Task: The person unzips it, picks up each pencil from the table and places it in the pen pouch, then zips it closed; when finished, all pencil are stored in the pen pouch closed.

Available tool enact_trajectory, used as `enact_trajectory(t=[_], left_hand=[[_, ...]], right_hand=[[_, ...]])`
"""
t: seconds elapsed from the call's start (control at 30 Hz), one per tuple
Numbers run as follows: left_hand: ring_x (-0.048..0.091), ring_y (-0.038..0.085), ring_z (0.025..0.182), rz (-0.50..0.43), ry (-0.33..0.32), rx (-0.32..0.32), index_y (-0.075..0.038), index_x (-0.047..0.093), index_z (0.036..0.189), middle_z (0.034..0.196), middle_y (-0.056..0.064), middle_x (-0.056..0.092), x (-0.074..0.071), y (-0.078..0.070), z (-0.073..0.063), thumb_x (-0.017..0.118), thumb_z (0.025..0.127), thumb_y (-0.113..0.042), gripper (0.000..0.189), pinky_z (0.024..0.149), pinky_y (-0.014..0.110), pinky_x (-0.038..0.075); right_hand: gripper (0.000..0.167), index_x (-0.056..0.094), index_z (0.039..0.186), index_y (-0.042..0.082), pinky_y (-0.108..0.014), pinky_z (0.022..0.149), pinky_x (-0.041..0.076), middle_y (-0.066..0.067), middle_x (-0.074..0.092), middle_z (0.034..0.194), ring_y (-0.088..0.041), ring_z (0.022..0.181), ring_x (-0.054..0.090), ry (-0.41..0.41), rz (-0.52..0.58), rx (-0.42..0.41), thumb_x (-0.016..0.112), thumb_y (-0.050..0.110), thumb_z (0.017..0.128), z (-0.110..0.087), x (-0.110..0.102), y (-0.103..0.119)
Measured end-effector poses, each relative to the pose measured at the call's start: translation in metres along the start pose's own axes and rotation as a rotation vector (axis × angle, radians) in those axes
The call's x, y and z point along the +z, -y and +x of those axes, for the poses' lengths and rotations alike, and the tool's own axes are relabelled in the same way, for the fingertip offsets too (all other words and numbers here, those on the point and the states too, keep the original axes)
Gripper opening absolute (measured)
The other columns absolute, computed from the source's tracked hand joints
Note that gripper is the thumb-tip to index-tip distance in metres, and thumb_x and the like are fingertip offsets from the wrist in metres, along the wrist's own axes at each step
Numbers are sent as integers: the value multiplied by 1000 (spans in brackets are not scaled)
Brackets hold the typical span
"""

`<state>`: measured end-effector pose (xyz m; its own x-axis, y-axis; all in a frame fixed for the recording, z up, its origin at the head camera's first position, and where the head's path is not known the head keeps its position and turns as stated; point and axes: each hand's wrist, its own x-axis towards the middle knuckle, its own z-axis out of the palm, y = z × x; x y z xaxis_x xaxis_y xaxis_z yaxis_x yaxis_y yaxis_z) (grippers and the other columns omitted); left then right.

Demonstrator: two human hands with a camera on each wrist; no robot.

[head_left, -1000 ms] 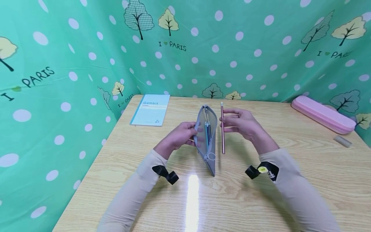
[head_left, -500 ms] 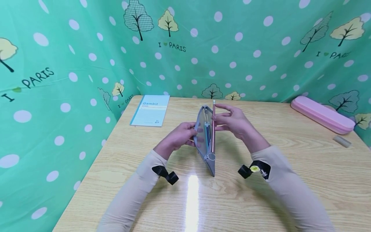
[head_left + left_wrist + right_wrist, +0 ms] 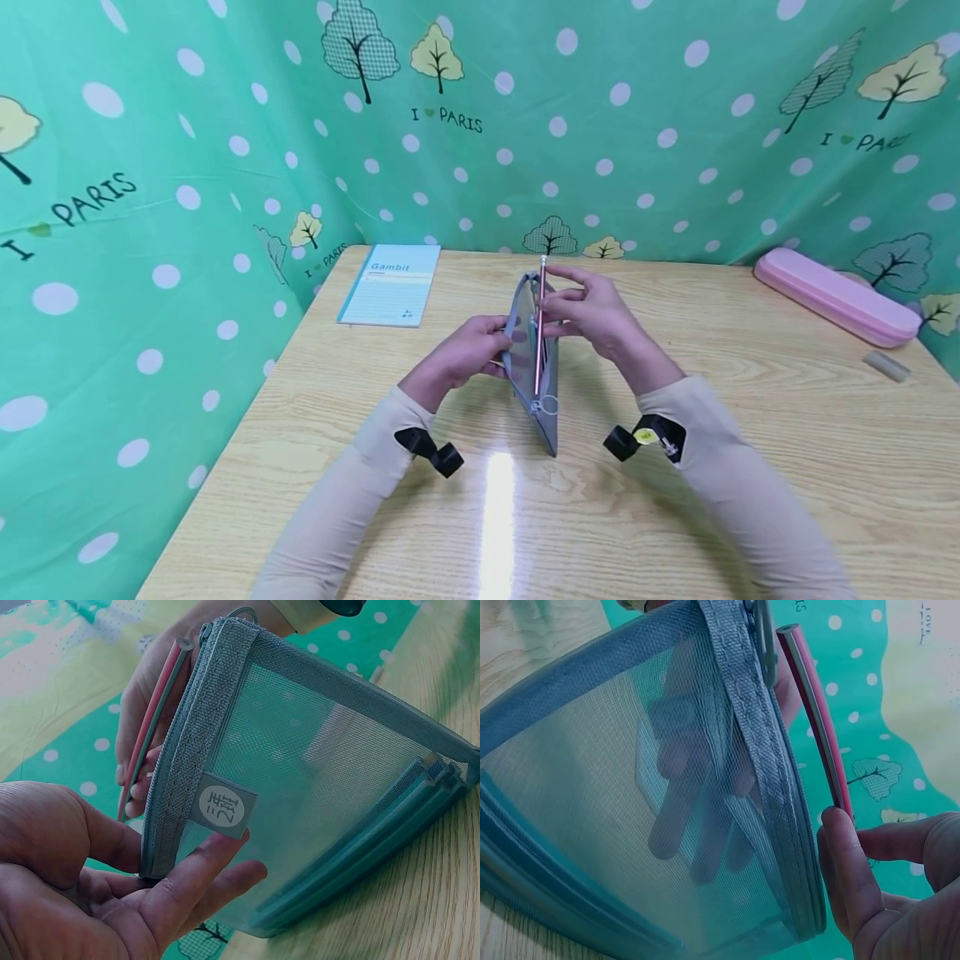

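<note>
A grey mesh zip pouch (image 3: 551, 433) stands on edge at the table's middle, its zip open and facing up. My left hand (image 3: 463, 348) holds its left rim, with fingers spread on the mesh beside a small label (image 3: 222, 808) in the left wrist view. Several dark pencils (image 3: 367, 840) lie inside along the bottom. My right hand (image 3: 596, 312) pinches a red-and-dark striped pencil (image 3: 540, 333) between thumb and fingers. That pencil is above the pouch's opening, lined up along it, and both wrist views show it outside the zip edge.
A light blue notebook (image 3: 390, 285) lies at the back left. At the far right are a pink hard pencil case (image 3: 836, 296) and a small grey block (image 3: 887, 365). Green dotted cloth (image 3: 600, 125) hangs behind the wooden table (image 3: 675, 517).
My right hand has carried the striped pencil leftward, from right of the pouch to over its opening. The left hand and the pouch have stayed put.
</note>
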<state>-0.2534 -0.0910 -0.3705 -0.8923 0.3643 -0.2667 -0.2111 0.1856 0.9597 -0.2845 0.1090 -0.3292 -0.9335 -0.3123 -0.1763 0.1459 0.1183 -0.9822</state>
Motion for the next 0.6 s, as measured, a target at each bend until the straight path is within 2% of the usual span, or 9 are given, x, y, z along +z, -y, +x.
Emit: enact_trajectory(t=[0.37, 0.6], left_hand=[[69, 40, 112, -15, 8, 0, 6, 39, 154, 145, 25, 55, 0, -2, 0, 40, 104, 0, 51, 84, 38, 65], [67, 43, 116, -22, 8, -10, 6, 40, 154, 147, 24, 53, 0, -1, 0, 40, 104, 1, 50, 86, 39, 64]], right_hand=[[66, 39, 159, 8, -30, 73, 65, -35, 61, 129, -14, 83, 72, -28, -68, -32, 63, -4, 98, 0, 8, -1], [65, 40, 158, 8, -33, 74, 66, -34, 63, 124, -25, 92, 72, -23, -134, -60, 62, -6, 98, -2, 11, -1]])
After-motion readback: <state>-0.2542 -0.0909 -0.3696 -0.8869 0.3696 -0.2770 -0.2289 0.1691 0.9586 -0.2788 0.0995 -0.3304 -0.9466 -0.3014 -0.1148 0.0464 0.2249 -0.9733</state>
